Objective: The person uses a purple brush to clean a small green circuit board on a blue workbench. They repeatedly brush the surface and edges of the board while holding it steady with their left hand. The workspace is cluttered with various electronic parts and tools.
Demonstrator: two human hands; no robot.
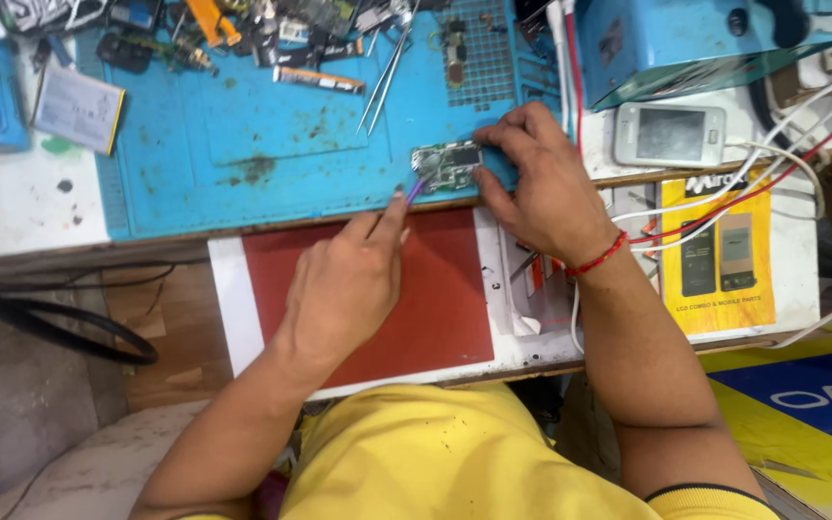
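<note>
Both my hands are on a small circuit board at the near edge of the blue mat.

My right hand [541, 183] pinches the circuit board [447, 166] narrowly, thumb on its near edge and fingers over its far right corner, pressing it flat to the blue mat [243, 125]. My left hand [344, 284] is curled closed around a thin purple tool [414, 190], whose tip touches the board's left end. The board lies at the mat's front right corner, just above the red sheet [426, 308] under my left hand. Tweezers [385, 72] lie farther up the mat, apart from the board. A white phone [669, 133] sits right of my right hand, near loose cables [772, 183].
</note>
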